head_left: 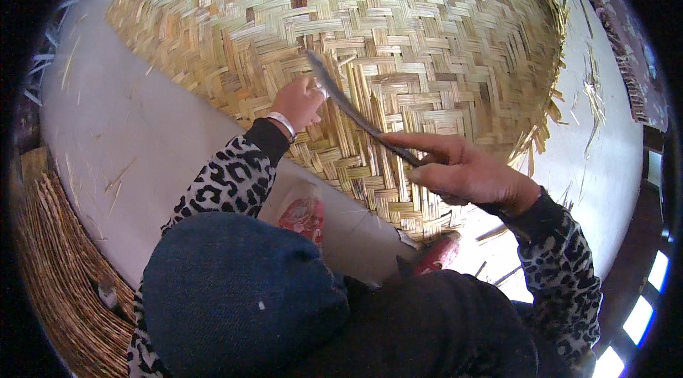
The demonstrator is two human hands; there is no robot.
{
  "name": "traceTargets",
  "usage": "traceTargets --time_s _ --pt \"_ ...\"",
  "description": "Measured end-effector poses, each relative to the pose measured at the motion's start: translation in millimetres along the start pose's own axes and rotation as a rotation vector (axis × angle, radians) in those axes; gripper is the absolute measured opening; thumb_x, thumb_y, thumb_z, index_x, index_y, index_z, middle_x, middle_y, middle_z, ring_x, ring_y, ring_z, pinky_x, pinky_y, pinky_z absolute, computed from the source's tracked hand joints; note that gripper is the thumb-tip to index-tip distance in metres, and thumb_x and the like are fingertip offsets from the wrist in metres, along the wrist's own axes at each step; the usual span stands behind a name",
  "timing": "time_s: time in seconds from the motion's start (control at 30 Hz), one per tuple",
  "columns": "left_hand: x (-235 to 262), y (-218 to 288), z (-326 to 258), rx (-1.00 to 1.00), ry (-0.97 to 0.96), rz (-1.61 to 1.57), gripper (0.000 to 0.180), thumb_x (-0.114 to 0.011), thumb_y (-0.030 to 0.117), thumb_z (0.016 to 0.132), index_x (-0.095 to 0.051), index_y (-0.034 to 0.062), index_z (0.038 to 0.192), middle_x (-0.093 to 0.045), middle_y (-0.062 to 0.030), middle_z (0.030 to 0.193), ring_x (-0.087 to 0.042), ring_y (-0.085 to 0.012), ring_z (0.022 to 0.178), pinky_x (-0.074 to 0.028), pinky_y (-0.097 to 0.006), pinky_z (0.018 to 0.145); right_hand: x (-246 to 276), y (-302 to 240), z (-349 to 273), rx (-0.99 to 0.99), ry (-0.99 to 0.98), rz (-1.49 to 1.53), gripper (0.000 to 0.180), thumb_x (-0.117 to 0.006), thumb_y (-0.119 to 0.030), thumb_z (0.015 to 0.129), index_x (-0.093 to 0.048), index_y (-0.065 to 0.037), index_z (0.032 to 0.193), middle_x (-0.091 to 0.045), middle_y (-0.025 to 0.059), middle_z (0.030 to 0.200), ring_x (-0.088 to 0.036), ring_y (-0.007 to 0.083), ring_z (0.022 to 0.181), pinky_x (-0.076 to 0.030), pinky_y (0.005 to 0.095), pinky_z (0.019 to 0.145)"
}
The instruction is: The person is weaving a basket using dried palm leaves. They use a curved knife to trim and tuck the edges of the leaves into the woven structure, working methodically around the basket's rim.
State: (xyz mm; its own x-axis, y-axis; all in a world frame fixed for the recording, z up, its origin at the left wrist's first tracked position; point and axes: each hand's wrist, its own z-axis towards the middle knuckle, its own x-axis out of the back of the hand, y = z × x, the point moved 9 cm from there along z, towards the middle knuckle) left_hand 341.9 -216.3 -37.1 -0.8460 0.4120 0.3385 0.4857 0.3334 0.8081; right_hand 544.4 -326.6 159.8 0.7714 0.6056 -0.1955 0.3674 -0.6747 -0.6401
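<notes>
At the far left edge, a stack point(53, 285) of bamboo strips is lying on the floor point(135, 143), curving along the rim of the view. The pale floor beside it is carrying a few loose slivers point(117, 179).

A leopard-print sleeve point(220, 182) is rising from the lower middle, ending in a dark cuff and a silver bangle point(282, 123). The left hand point(299, 102) is resting on the mat point(370, 29), a large woven bamboo piece that is filling the top and centre of the view and tilting up away from the person. Its fingers are curling together, pinching at a strip of the weave just beside the blade tip; whether they are actually gripping that strip cannot be told.

The knife point(348, 109), long, thin and slightly curved, is running from near the left hand down and right across the weave. Its tip is lying against the mat, next to the left fingers.

The right hand point(462, 172) is clamping the knife's handle, fingers wrapped tight, the forefinger stretching along the back of the blade. Its wrist is sitting over the mat's lower edge.

Below the hands, dark blue trousers point(242, 293) are covering the person's knees. To the right, the mat's frayed edge point(548, 115) is sticking out over the floor, with more slivers point(594, 93) scattered just beyond it.
</notes>
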Motion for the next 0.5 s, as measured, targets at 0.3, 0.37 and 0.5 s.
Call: traceTargets --time_s 0.3,0.37,0.5 --pt "-23 -26 -7 0.177 -0.297 -0.662 0.029 -0.069 0.023 0.091 -0.06 0.0 0.107 -0.064 -0.0045 0.076 -0.068 -0.0181 0.063 -0.055 -0.03 0.055 -36 18 20 -0.019 -0.173 0.122 0.059 -0.06 -0.018 0.095 -0.041 -0.014 0.151 -0.053 -0.007 0.078 -0.042 0.0027 0.062 -0.034 0.0211 0.053" --pt "-25 -29 -18 0.201 -0.304 -0.6 0.028 -0.067 0.022 0.092 -0.06 -0.0006 0.106 -0.064 -0.005 0.077 -0.068 -0.0178 0.063 -0.055 -0.03 0.055 -37 26 27 -0.035 -0.174 0.142 0.06 -0.06 -0.018 0.095 -0.041 -0.013 0.151 -0.052 -0.007 0.077 -0.042 0.0028 0.062 -0.034 0.0212 0.052" --pt "-11 -27 -28 0.146 -0.022 -0.372 0.02 -0.061 0.015 0.095 -0.06 -0.0046 0.097 -0.068 -0.011 0.072 -0.069 -0.0183 0.057 -0.054 -0.031 0.046 -30 43 50 -0.039 -0.106 0.17 0.059 -0.057 -0.015 0.097 -0.038 -0.015 0.153 -0.038 -0.0075 0.064 -0.034 0.0036 0.051 -0.028 0.0217 0.045"
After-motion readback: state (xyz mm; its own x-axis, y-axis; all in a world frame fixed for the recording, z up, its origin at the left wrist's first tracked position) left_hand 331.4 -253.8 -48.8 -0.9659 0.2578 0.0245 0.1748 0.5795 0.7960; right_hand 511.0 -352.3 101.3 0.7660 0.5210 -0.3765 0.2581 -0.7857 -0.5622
